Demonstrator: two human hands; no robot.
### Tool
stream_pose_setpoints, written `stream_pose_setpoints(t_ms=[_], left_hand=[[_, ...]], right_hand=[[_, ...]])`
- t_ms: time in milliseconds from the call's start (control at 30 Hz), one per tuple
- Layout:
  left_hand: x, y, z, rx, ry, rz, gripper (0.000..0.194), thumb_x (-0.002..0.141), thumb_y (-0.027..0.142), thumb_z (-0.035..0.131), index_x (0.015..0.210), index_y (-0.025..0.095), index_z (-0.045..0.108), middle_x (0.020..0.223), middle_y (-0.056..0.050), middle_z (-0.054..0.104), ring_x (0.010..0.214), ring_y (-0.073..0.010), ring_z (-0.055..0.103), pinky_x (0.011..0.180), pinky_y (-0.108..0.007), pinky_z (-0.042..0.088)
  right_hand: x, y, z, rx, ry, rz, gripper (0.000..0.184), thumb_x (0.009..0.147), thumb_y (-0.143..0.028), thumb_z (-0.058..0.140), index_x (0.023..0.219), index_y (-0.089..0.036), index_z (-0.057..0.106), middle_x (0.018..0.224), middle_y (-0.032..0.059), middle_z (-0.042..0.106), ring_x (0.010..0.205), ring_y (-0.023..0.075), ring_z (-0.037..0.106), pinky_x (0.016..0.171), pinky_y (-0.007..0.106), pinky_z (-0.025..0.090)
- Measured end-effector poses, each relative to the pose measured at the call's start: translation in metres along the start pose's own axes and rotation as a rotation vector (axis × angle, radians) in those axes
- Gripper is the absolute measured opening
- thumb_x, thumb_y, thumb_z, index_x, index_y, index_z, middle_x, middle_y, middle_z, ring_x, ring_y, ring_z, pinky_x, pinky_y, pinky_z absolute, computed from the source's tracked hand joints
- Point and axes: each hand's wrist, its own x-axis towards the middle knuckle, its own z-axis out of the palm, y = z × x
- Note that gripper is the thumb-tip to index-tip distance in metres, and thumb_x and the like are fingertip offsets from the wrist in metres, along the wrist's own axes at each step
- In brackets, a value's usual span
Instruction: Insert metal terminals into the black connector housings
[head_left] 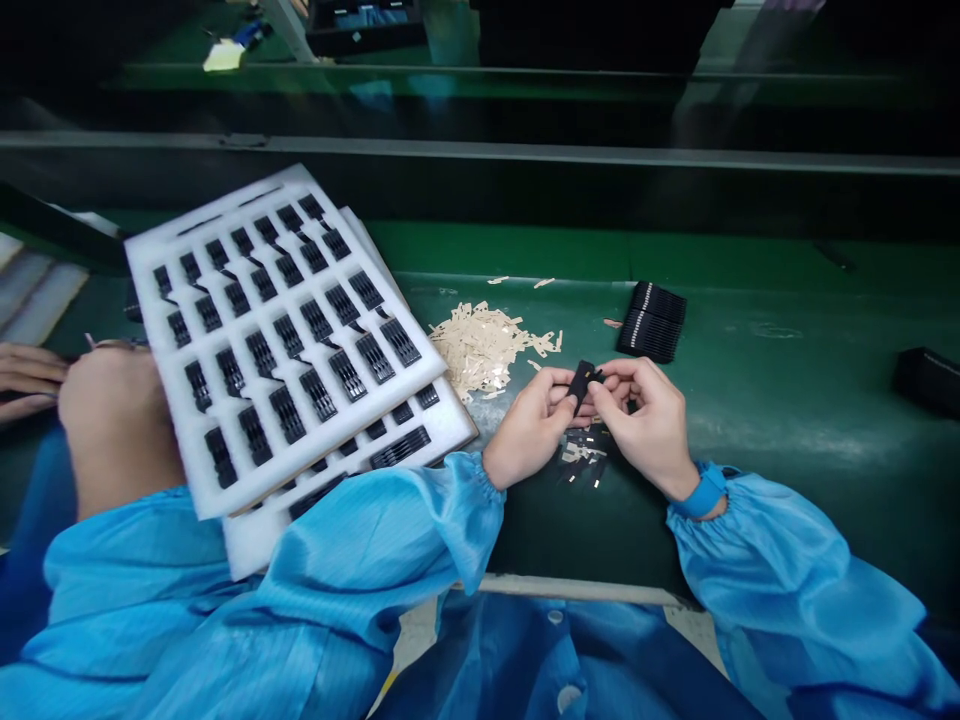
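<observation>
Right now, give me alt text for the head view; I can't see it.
The left hand holds a small black part over a green bench, the right hand touching it. To their left are a heap of pale pieces and stacked foam trays of black parts.

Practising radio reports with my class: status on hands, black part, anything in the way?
Left hand: grip shut on black part. Right hand: at its side, grip unclear. Loose pieces close by, apparently not blocking.
</observation>
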Motion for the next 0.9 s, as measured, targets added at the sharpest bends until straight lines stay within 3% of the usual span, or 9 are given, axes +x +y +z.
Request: stream_pose_setpoints(t_ms=[67, 267, 567, 900], left_hand=[[-0.001, -0.003, 0.000, 0.063, 0.006, 0.017, 0.017, 0.095, 0.015, 0.057, 0.111, 0.015, 0.052, 0.100, -0.007, 0.074, 0.089, -0.0152, 0.075, 0.088, -0.033, 0.061], [-0.005, -0.009, 0.001, 0.280, 0.041, 0.085, 0.011, 0.099, 0.022, 0.052, 0.108, 0.017, 0.050, 0.094, -0.004, 0.072, 0.074, -0.0103, 0.070, 0.070, -0.024, 0.060], [-0.006, -0.004, 0.020, -0.026, 0.154, -0.043, 0.019, 0.092, 0.021, 0.066, 0.096, 0.014, 0.049, 0.083, -0.002, 0.069, 0.073, -0.0128, 0.073, 0.075, -0.031, 0.064], [-0.007, -0.008, 0.015, 0.079, 0.146, 0.059, 0.019, 0.092, 0.022, 0.067, 0.096, 0.015, 0.049, 0.091, -0.004, 0.069, 0.078, -0.0131, 0.074, 0.079, -0.031, 0.064]], right_hand=[[0.000, 0.000, 0.000, -0.033, 0.010, -0.034, 0.002, 0.087, -0.020, 0.067, 0.089, -0.021, 0.065, 0.078, -0.0016, 0.058, 0.059, 0.0101, 0.051, 0.054, 0.026, 0.044], [-0.004, 0.002, 0.003, -0.044, 0.053, 0.047, 0.010, 0.082, -0.018, 0.067, 0.079, -0.021, 0.058, 0.067, -0.0043, 0.055, 0.053, 0.0097, 0.048, 0.050, 0.024, 0.042], [-0.006, 0.003, 0.008, -0.004, 0.097, 0.091, 0.012, 0.079, -0.018, 0.066, 0.077, -0.022, 0.055, 0.066, -0.0047, 0.056, 0.051, 0.0096, 0.049, 0.050, 0.024, 0.042], [-0.005, 0.002, 0.007, 0.117, 0.061, 0.173, 0.011, 0.080, -0.021, 0.066, 0.077, -0.022, 0.055, 0.066, -0.0036, 0.057, 0.054, 0.0108, 0.051, 0.050, 0.025, 0.043]])
